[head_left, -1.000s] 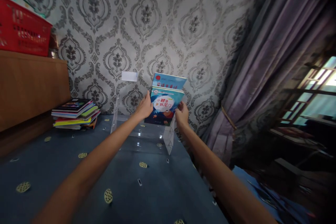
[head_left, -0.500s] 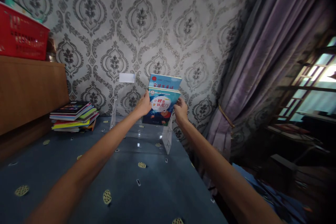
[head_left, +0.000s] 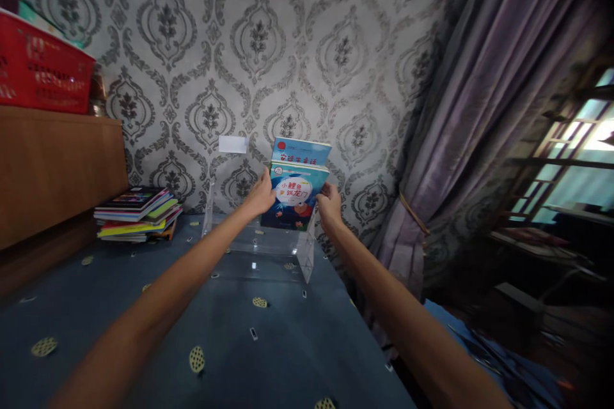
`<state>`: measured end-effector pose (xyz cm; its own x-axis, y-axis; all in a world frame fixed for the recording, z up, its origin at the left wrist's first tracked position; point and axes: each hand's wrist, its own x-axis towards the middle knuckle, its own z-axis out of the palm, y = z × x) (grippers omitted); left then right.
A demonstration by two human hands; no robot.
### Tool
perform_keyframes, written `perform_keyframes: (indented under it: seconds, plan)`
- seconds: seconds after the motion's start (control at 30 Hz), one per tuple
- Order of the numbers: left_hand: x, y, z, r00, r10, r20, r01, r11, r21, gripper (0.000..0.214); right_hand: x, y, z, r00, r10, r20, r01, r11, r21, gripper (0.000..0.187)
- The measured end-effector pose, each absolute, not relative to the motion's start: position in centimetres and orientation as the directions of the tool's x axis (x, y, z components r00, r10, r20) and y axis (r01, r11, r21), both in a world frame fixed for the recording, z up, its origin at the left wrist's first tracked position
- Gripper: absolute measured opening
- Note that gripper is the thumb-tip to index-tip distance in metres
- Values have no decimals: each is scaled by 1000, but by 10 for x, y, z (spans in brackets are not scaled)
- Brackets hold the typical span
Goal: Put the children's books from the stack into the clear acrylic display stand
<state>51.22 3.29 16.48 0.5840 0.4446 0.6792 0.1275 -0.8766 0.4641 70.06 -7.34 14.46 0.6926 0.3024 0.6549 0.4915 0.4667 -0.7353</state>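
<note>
Between my two hands is a dark blue picture book [head_left: 293, 208] with a white oval and red characters on its cover. My left hand [head_left: 262, 193] grips its left edge, and my right hand [head_left: 329, 202] closes on its right edge. Behind it a lighter blue book [head_left: 303, 149] stands taller, its lower part hidden. Both books are at the right end of a clear acrylic stand [head_left: 306, 254] on the table. Whether the front book's bottom edge touches the stand I cannot tell.
A stack of books [head_left: 137, 214] lies on the blue patterned tablecloth [head_left: 225, 339] at the left. Beyond it, a red basket [head_left: 45, 70] sits on a wooden cabinet [head_left: 60, 169]. A tied purple curtain [head_left: 460, 115] hangs at the right, past the table's edge.
The hands and the front book hold nearly the same place. The whole view has shifted very slightly.
</note>
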Motion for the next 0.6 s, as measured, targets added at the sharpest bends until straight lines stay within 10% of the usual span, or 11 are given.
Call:
perform_keyframes:
  seconds: [0.27,0.6]
  plan:
    - [438,37,104,609,382,695,127,-912,390,59,660,-114,94,656,271,704,622,334,-708,39]
    - [291,108,50,416,587,694,651,-725,224,34,514,-132,-30,-43,940,338,575,300,-761,32]
